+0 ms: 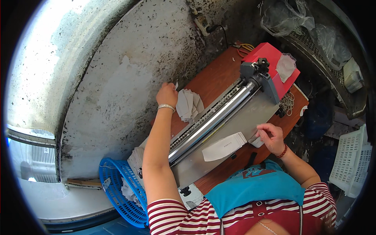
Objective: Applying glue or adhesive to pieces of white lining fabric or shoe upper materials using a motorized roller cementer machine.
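My left hand (pixel 167 95) reaches past the roller machine, its fingers closed on a small pale piece (pixel 176 85) whose edge sticks out. Beside that wrist, a loose fanned pile of pale grey cut pieces (pixel 189 105) lies on the brown tabletop behind the metal roller (pixel 223 117). My right hand (pixel 271 138) is at the near side, thumb and fingers pinched on a small pale stack (pixel 256 141). A longer spread stack of off-white flat pieces (pixel 224 147) rests on the machine's metal plate, just left of that hand.
The machine's red end housing (pixel 270 58) carries a pale scrap on top. At the left stands a blue plastic basket (pixel 117 188) with pale pieces inside. White crates (pixel 349 160) stand at the right. A stained wall (pixel 129 86) borders the table's far left.
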Motion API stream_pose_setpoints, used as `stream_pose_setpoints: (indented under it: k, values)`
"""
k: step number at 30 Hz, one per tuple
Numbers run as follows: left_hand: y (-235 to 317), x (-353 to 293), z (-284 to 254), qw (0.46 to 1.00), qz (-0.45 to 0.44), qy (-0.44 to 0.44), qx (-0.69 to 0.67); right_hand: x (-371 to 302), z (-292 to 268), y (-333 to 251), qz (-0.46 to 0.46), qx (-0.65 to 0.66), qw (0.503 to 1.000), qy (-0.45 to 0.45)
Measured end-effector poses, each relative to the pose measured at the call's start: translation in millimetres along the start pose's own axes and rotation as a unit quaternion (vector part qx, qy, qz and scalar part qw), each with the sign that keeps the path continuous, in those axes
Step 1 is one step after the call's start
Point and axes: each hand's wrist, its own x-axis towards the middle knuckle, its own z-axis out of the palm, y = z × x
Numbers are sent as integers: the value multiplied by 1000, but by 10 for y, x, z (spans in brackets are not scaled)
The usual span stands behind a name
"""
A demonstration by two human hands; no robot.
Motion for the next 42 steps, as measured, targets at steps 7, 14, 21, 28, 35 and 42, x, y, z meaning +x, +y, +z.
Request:
stream_pose_setpoints:
  k: [7,14,21,28,35,42]
  values:
    - [-212,-273,853,968,131,-199,77,-447,-162,261,17,-80,997,8]
    - [46,-161,698,950,42,-300,76,-469,-63,389,54,-68,996,-11]
    - [-212,-36,1025,948,-51,-312,39,-444,-37,412,37,-105,993,-38]
    - [-135,26,910,935,41,-352,17,-485,-63,546,48,-125,990,-33]
    - [-61,-40,814,897,-128,-415,-82,-475,-60,579,73,-127,989,-37]
    - [-140,-175,1080,954,14,-299,11,-504,-46,596,82,-121,989,-33]
